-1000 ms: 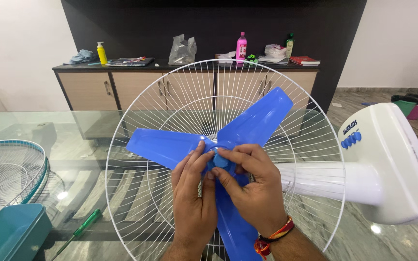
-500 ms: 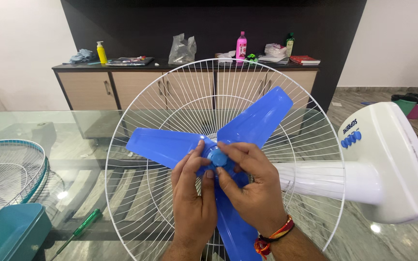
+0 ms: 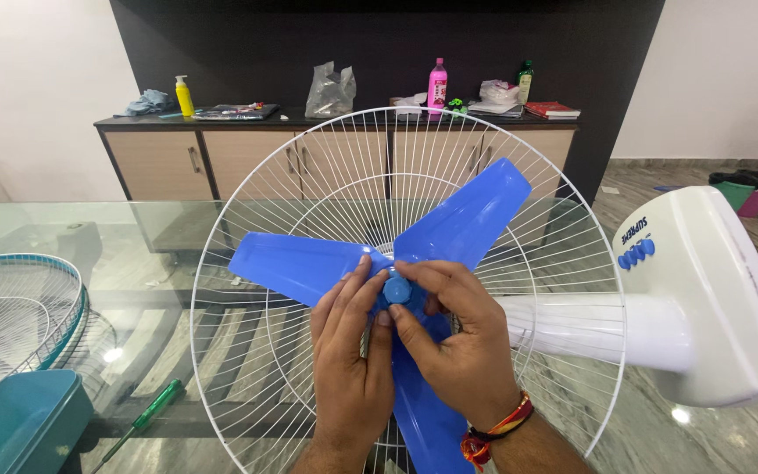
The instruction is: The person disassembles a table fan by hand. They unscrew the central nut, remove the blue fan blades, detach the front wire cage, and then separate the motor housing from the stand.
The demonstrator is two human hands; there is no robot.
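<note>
A blue three-bladed fan blade (image 3: 467, 215) sits in front of a round white wire guard (image 3: 326, 167). At its hub is a small blue cap nut (image 3: 396, 288). My left hand (image 3: 350, 351) rests its fingers on the hub's left side, touching the cap. My right hand (image 3: 458, 338), with a red and black wrist band, pinches the cap from the right. The lower blade is partly hidden behind both hands.
The fan's white base and stem (image 3: 704, 298) lie to the right on the glass table (image 3: 63, 228). A second wire guard (image 3: 10, 307), a teal box (image 3: 15, 421) and a green screwdriver (image 3: 146, 420) are at left. A cabinet (image 3: 221, 158) with bottles stands behind.
My right hand's fingers have shifted slightly around the blue cap; the blade and guard stay where they were.
</note>
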